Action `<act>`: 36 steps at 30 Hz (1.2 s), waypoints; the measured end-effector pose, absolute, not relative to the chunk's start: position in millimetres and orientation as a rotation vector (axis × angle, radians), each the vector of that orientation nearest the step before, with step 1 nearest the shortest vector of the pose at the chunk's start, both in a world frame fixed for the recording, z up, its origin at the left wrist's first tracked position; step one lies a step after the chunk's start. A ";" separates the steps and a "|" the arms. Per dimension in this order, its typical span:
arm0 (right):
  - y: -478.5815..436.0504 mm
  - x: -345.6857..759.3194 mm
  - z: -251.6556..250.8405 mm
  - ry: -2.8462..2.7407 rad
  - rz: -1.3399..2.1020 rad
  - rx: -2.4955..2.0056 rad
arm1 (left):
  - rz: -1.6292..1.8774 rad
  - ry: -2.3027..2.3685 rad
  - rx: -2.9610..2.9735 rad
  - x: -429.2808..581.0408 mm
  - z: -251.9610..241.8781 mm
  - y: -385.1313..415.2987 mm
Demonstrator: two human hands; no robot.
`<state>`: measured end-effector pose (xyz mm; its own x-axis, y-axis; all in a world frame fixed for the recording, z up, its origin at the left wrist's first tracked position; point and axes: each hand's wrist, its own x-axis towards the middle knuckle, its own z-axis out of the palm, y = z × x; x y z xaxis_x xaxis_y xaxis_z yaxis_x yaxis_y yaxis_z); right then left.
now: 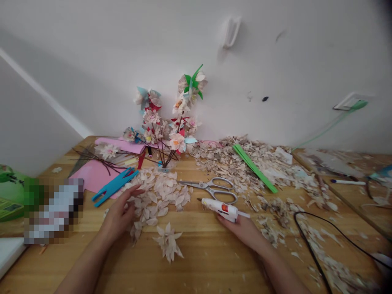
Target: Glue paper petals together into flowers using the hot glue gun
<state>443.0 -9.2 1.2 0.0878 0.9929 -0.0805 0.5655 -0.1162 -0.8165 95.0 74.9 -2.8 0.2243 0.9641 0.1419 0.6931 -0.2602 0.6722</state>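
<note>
My right hand [245, 232] grips a small white glue gun [218, 206], its nozzle pointing left and a glue stick jutting from its back end. Over the left edge of a pile of pale dried petals [165, 192] is my left hand [121, 214], its fingers apart and nothing visible in them. Between my forearms, a flower made of petals [168, 241] lies on the wooden table [202, 265]. Metal scissors [211, 187] rest just beyond the glue gun, blades toward the petals.
Behind the petals stands a branch arrangement of handmade flowers [165, 126]. Blue folded strips [114, 187] and pink paper [94, 173] lie left. Rightward are a green strip [255, 168], scattered plant scraps [220, 157] and a black cord [309, 245]. A white wall [107, 61] rises behind.
</note>
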 end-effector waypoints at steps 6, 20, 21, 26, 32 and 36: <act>-10.9 444.8 3.1 -1.385 0.941 -1.678 | 0.675 1.391 2.329 90.0 -6.6 77.9; -7.3 447.0 -9.6 -1.401 0.936 -1.659 | 0.677 1.561 2.469 103.5 -9.7 82.1; -7.4 447.6 -10.9 -1.422 0.925 -1.653 | 0.677 1.555 2.486 104.0 -10.3 83.4; -7.5 448.8 -14.1 -1.434 0.905 -1.647 | 0.699 1.487 2.555 108.2 -8.5 88.7; -9.1 445.8 -6.7 -1.389 0.898 -1.645 | 0.611 1.502 2.585 111.0 -7.7 91.3; -9.7 445.6 -5.6 -1.358 0.904 -1.636 | 0.611 1.509 2.577 109.9 -10.0 92.3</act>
<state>445.6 -9.7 -5.6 0.1651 0.9858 -0.0296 0.4080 -0.0956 -0.9080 109.9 92.3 -10.0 0.4309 0.8538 0.2923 0.8164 -0.5068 0.2767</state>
